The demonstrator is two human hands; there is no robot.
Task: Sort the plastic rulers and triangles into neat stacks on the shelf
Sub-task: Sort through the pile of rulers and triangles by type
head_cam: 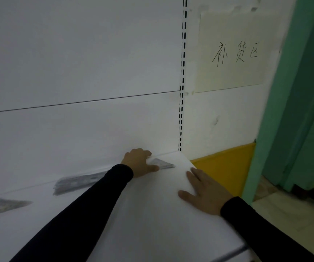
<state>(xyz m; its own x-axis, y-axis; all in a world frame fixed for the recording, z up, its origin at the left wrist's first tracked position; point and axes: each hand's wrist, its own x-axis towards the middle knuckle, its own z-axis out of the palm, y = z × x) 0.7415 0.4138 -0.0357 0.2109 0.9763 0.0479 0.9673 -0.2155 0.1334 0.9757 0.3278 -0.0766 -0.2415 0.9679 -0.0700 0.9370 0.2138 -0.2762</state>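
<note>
A white shelf (152, 214) runs along a white back panel. At its far right corner lies a stack of clear plastic triangles (162, 163). My left hand (140, 162) grips the left end of that stack, thumb along its front edge and fingers over its back. My right hand (203, 191) rests flat and open on the shelf near the right edge, holding nothing. A stack of clear rulers (76, 183) lies along the back, partly hidden by my left sleeve. Another stack of clear triangles (3, 205) lies at the far left.
A slotted shelf upright (182, 76) rises behind the corner. Right of it hangs a paper sign with handwriting (235, 53). Beyond the shelf's right edge are a yellow panel (226, 167), a green door frame (294, 91) and tiled floor.
</note>
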